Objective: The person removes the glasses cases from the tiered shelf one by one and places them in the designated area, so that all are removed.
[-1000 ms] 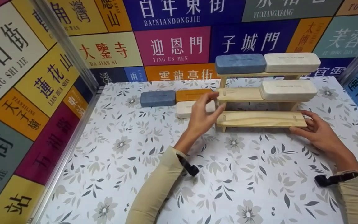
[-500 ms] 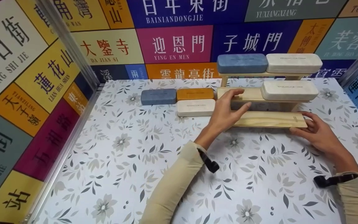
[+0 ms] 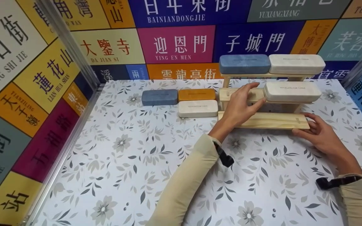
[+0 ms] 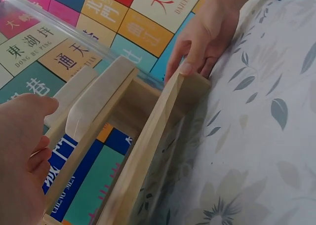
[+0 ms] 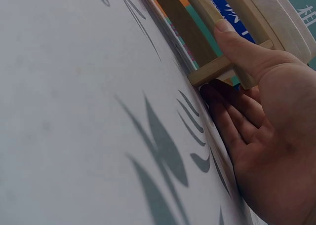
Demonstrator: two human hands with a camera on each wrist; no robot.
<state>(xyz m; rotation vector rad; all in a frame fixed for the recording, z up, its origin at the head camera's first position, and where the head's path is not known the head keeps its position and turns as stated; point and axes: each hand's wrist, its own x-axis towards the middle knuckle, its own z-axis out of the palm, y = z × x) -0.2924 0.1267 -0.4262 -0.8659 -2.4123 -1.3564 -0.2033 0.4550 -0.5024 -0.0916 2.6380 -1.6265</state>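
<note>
A pale wooden three-tier stand [image 3: 272, 121] stands at the back right of the table. My right hand [image 3: 328, 135] grips the right end of its lowest board, thumb at the front, fingers behind, as the right wrist view shows. My left hand [image 3: 239, 105] is over the left half of the stand, fingers spread. Its fingertips are by the left end of a white oblong case [image 3: 292, 91] on the middle board, shaped like a glasses case; contact is unclear. On the top board a blue case [image 3: 244, 64] and another white case [image 3: 296, 64] lie end to end.
Left of the stand, a grey-blue case [image 3: 159, 97], an orange case [image 3: 197, 95] and a white case [image 3: 198, 109] lie close together on the flowered tablecloth [image 3: 121, 175]. Colourful sign-printed walls [image 3: 174, 44] rise behind and at the sides.
My left hand has moved right, from the stand's left end to near the white case on the middle board. My right hand keeps its grip, and the cases stay where they were.
</note>
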